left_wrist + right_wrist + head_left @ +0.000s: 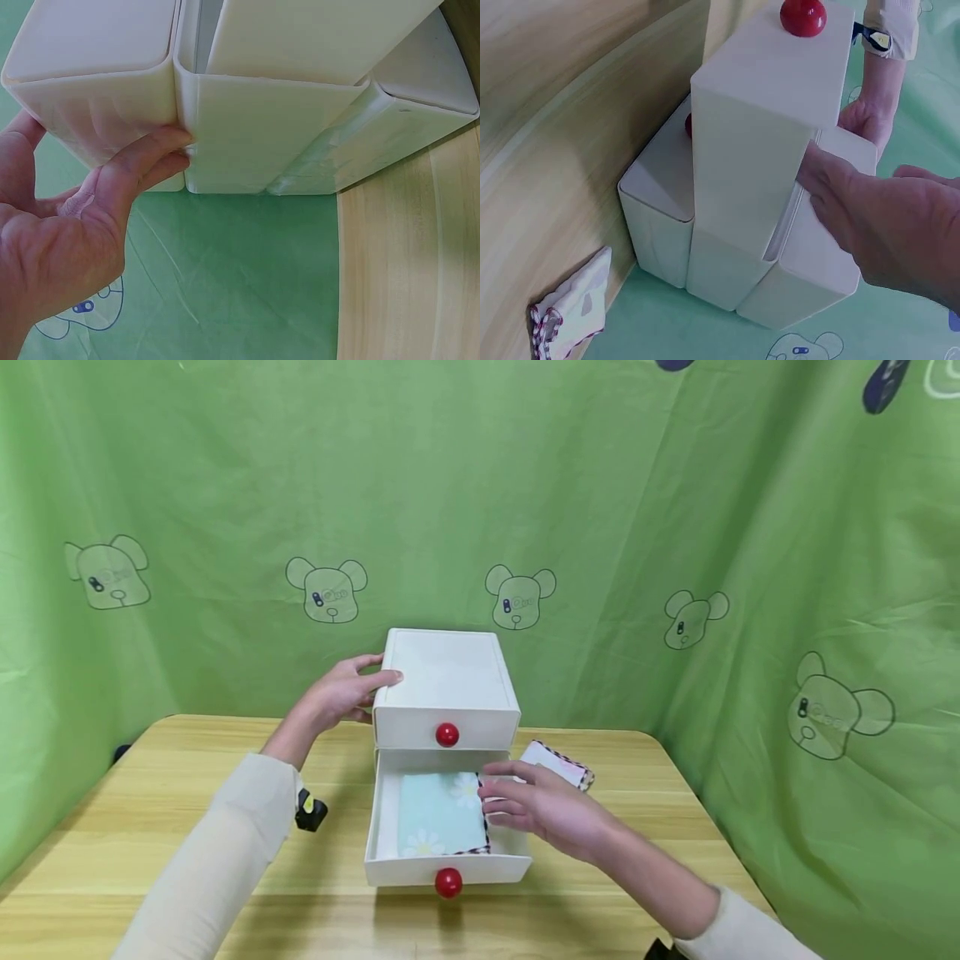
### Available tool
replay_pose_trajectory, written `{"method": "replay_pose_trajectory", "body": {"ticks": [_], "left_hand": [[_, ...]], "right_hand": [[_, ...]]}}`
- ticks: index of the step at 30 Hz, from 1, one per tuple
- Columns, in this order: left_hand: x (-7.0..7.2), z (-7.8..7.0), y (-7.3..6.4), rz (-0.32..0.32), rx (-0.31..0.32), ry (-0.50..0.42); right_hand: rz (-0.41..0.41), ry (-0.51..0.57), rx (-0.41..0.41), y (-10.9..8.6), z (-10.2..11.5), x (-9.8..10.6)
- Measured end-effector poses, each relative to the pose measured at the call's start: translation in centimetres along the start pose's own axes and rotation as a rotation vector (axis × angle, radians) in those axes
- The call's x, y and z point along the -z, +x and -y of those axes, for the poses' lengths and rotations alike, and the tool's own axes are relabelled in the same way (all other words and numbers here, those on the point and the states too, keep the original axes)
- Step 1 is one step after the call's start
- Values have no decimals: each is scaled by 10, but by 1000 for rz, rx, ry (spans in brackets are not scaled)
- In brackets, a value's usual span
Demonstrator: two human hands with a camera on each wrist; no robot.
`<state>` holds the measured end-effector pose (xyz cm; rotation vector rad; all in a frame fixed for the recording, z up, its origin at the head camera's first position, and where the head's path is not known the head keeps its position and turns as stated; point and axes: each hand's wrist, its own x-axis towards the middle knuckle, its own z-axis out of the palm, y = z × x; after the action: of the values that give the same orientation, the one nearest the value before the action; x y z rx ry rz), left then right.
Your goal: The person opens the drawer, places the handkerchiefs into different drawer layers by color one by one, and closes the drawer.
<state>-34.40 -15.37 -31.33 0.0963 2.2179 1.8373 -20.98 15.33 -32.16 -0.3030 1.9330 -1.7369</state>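
Observation:
A white drawer cabinet stands on the table, its middle drawer pulled out toward me by a red knob-bearing front. Inside lies a folded light-blue handkerchief with white daisies and a dark checked edging. My left hand rests on the cabinet's upper left side, thumb on the top; in the left wrist view its fingertips touch the side wall. Over the right part of the drawer is my right hand, its fingers extended at the handkerchief's right edge. The right wrist view shows these fingers partly hidden inside the drawer.
A second folded handkerchief, whitish with checked edging, lies on the wooden table right of the cabinet. A red knob marks the shut top drawer. The bottom drawer is also shut. A green curtain hangs behind.

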Motion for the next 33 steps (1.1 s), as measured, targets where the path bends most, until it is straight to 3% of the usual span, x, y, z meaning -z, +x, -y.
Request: {"method": "replay_pose_trajectory", "body": {"ticks": [14, 22, 33], "left_hand": [[-1, -1, -2, 10, -2, 2], [0, -2, -3, 0, 2, -7], [0, 0, -2, 9, -3, -4]], "right_hand": [[119, 83, 42, -16, 4, -19], [252, 110, -34, -26, -3, -31], [408, 42, -200, -29, -26, -34]]}}
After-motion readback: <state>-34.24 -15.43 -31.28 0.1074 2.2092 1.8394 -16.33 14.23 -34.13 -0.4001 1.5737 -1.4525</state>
